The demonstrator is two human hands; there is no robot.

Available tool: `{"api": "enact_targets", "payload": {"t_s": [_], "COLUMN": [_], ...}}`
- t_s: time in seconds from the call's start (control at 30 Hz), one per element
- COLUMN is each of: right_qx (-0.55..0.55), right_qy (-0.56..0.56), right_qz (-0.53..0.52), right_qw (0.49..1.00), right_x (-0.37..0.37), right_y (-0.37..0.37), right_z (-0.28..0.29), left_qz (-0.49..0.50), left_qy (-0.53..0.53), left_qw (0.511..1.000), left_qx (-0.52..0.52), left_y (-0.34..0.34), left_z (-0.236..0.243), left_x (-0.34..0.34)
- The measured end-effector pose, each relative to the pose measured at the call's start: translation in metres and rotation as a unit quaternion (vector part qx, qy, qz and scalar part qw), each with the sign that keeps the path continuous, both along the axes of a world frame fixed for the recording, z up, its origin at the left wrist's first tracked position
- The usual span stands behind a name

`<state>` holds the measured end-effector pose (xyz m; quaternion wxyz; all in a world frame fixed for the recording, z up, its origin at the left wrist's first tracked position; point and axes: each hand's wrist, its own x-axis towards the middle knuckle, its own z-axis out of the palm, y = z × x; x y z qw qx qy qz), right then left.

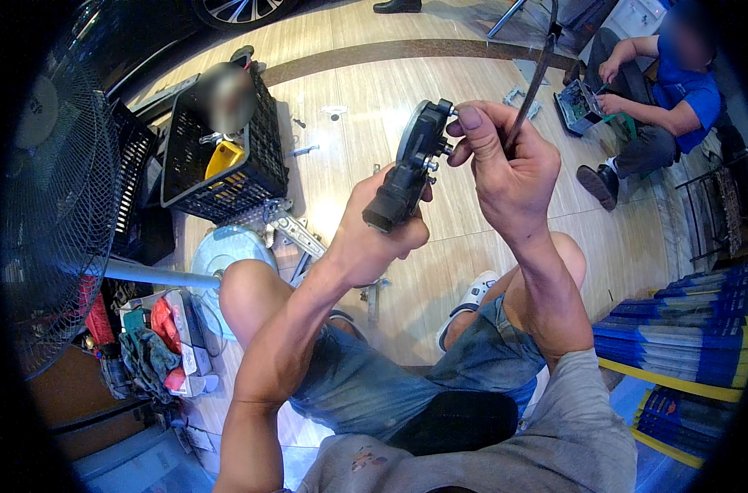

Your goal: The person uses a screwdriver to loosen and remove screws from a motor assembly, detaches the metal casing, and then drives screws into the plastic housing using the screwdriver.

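Observation:
My left hand [394, 222] is wrapped round a black mechanical part [411, 172], held tilted in front of me, with a silvery round edge on its left and several metal bolts on its right. My right hand [501, 164] is closed just right of those bolts, thumb and fingertips close to the upper one. A long dark rod [537, 76] runs up and right from behind these fingers; I cannot tell whether they grip it or the bolt.
Black crates [259, 164], a blue round fan base [226, 246] and metal parts [296, 230] lie left and ahead. A fan [62, 205] and cloth-filled box [148, 345] flank my left. A seated person [678, 107] works on a device [575, 107]; stacked blue-yellow packs [686, 337] are right.

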<state>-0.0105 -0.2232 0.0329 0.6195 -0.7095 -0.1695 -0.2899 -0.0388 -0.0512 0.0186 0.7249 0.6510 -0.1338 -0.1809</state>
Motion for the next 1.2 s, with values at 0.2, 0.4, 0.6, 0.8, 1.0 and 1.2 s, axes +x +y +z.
{"api": "enact_targets", "payload": {"t_s": [0.2, 0.4, 0.6, 0.8, 1.0, 1.2], "right_qx": [-0.001, -0.001, -0.012, 0.046, 0.147, 0.262], "right_qy": [0.039, 0.062, 0.134, 0.184, 0.294, 0.372], "right_qz": [-0.014, -0.022, -0.012, 0.006, 0.112, 0.218], "right_qw": [0.999, 0.998, 0.991, 0.982, 0.938, 0.863], "right_x": [-0.003, -0.002, -0.007, -0.006, -0.006, -0.002], "right_y": [0.0, 0.0, -0.001, 0.0, -0.005, -0.012], "right_z": [0.002, 0.004, 0.008, 0.009, 0.016, 0.016], "left_qz": [-0.001, 0.005, 0.014, 0.037, 0.038, 0.061], "left_qy": [-0.006, -0.023, -0.046, -0.124, -0.129, -0.155], "left_qw": [1.0, 0.999, 0.996, 0.984, 0.98, 0.965], "left_qx": [0.021, 0.045, 0.075, 0.119, 0.145, 0.203], "left_y": [0.0, -0.001, -0.001, -0.002, 0.001, -0.001], "left_z": [0.001, -0.001, -0.002, -0.007, -0.008, 0.0], "left_x": [0.001, 0.001, 0.002, 0.003, 0.003, 0.002]}}
